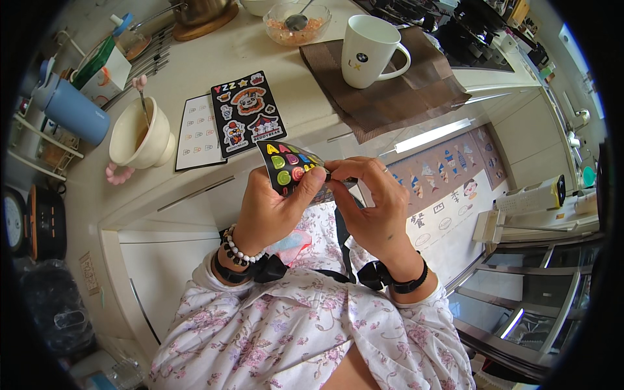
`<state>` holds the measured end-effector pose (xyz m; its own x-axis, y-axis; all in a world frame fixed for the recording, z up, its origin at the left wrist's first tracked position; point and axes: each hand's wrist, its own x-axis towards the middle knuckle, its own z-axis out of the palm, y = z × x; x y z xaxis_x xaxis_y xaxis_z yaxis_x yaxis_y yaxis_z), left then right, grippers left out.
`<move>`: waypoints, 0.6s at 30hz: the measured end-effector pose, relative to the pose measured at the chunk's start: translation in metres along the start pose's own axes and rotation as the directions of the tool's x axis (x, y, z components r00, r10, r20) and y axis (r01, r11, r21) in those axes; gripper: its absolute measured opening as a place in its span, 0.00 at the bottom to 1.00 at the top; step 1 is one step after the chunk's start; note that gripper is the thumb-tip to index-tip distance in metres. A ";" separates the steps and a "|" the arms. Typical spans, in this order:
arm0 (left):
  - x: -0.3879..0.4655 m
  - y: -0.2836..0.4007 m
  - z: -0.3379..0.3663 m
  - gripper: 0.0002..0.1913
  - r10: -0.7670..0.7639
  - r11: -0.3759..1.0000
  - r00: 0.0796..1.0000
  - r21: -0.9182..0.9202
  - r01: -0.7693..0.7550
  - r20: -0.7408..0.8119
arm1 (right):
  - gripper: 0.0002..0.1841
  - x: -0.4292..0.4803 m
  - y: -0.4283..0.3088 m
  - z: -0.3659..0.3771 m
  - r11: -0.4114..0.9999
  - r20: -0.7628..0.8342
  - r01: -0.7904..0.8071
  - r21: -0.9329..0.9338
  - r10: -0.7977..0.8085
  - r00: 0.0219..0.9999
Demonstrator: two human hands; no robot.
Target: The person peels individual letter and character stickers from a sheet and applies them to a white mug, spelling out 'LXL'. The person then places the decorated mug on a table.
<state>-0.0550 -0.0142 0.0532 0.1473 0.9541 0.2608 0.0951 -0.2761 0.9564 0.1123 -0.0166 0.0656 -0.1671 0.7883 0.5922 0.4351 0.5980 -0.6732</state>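
Note:
A black sheet of colourful letter stickers is bent between my two hands, above the gap in front of the counter. My left hand grips its left part, thumb on the printed face. With thumb and index finger, my right hand pinches the sheet's right edge; what lies between those fingertips is hidden. Just beyond, on the counter, a black sheet of cartoon stickers overlaps a white sheet with small printed figures. Farther right, a white mug bearing a car emblem and gold letters stands on a brown placemat.
A cream cup with a spoon in it stands at the counter's left, near a blue tumbler. Behind are a glass bowl of food, a pot and a stove. A patterned mat covers the floor.

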 end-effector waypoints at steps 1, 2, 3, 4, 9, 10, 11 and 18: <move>0.000 0.000 0.000 0.11 -0.008 1.000 1.000 -0.001 0.008 0.004 | 0.11 0.000 0.000 0.000 1.000 -0.004 0.002 -0.007 -0.002 1.000; 0.000 0.000 -0.001 0.11 -0.017 1.000 1.000 -0.002 0.017 0.007 | 0.10 0.000 0.000 0.001 1.000 -0.006 0.003 -0.004 -0.003 1.000; 0.000 0.001 -0.001 0.10 -0.025 1.000 1.000 -0.003 0.025 0.011 | 0.10 0.000 0.000 0.001 1.000 -0.009 0.003 -0.005 -0.003 1.000; 0.000 0.000 -0.001 0.10 -0.021 1.000 1.000 -0.007 0.021 0.005 | 0.10 0.000 0.001 0.001 1.000 -0.013 0.001 -0.013 -0.001 1.000; 0.000 0.001 0.000 0.10 -0.023 0.999 1.000 -0.022 0.023 -0.010 | 0.10 0.000 0.001 0.002 1.000 -0.021 0.013 -0.007 -0.013 1.000; 0.000 0.001 0.000 0.10 -0.023 1.000 1.000 -0.022 0.022 -0.013 | 0.10 0.000 0.001 0.002 1.000 -0.022 0.009 -0.011 -0.009 1.000; 0.000 0.001 0.000 0.10 -0.022 1.000 1.000 -0.021 0.021 -0.016 | 0.10 0.000 0.002 0.002 1.000 -0.019 0.018 -0.010 -0.018 1.000; 0.000 -0.001 0.000 0.10 -0.019 1.000 1.000 -0.014 0.019 -0.019 | 0.11 -0.001 0.002 0.003 1.000 -0.017 -0.012 0.021 0.012 1.000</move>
<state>-0.0546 -0.0137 0.0526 0.1269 0.9613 0.2447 0.0839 -0.2563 0.9630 0.1108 -0.0158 0.0617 -0.1462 0.7930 0.5914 0.4181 0.5914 -0.6896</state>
